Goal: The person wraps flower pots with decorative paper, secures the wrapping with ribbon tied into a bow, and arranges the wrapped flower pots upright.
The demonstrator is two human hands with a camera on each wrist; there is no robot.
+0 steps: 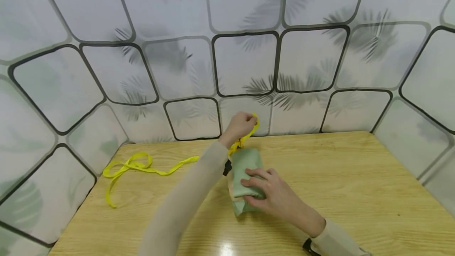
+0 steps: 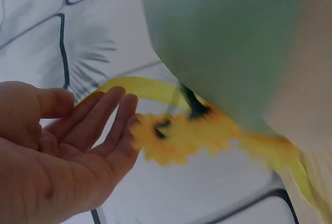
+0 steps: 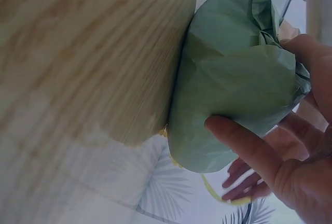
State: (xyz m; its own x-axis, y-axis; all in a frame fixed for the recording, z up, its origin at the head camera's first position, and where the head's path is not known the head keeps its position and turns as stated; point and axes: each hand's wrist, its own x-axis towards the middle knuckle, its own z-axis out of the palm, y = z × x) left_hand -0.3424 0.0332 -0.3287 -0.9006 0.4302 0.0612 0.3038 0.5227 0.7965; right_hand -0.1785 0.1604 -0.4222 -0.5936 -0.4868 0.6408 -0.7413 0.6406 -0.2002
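Note:
A green paper-wrapped bundle [image 1: 246, 169] lies on the wooden table, with pale pinkish paper along its left side. My right hand [image 1: 270, 192] holds it near the closer end, fingers spread over the top; creased, gathered paper [image 3: 264, 27] shows in the right wrist view. At the far end are yellow sunflower-like flowers [image 2: 187, 133] with dark centres. Beyond them, my left hand [image 1: 239, 125] pinches a yellow ribbon [image 1: 254, 128] lifted above the flowers. In the left wrist view the ribbon passes behind the fingers.
A long stretch of yellow ribbon [image 1: 136, 165] lies looped on the left of the table [image 1: 337, 177]. A patterned fabric wall [image 1: 245, 66] stands behind and at both sides. Small black devices sit at both wrists.

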